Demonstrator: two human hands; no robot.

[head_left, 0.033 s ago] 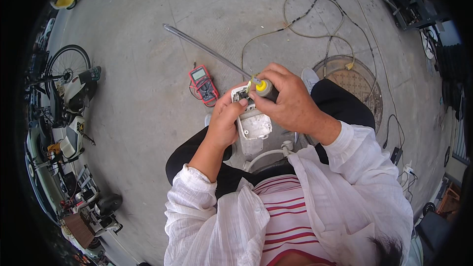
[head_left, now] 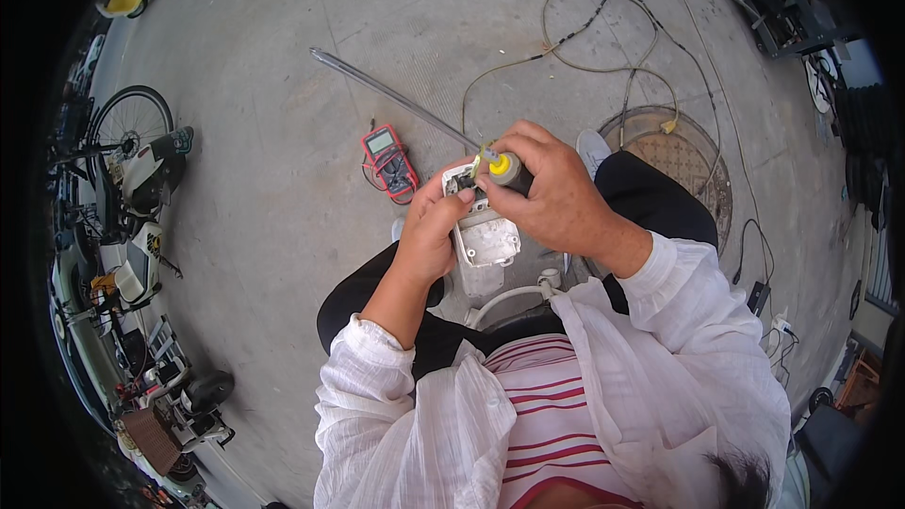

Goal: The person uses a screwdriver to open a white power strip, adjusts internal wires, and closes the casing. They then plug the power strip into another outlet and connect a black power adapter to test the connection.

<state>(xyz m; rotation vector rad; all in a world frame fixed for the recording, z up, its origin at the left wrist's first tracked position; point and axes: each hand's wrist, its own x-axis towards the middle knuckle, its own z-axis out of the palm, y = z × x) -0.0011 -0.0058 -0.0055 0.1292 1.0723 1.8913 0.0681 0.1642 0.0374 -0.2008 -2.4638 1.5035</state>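
A white plastic housing [head_left: 488, 243] with its inside exposed is in front of me, over the floor between my knees. My left hand [head_left: 436, 231] grips its left side, the thumb pressing on dark parts near the top end. My right hand [head_left: 556, 184] is closed around what looks like a screwdriver [head_left: 502, 166] with a grey and yellow handle, held against the same end. Its tip is hidden by my fingers. A long metal pole [head_left: 386, 96] slants across the floor, its near end close to the housing; whether they join is hidden.
A red multimeter [head_left: 389, 162] with its leads lies on the floor to the left. Beyond are a looped cable [head_left: 556, 50] and a round manhole cover [head_left: 714, 158]. A white curved frame [head_left: 504, 298] stands between my legs. Parked bikes and scooters [head_left: 141, 264] line the left side.
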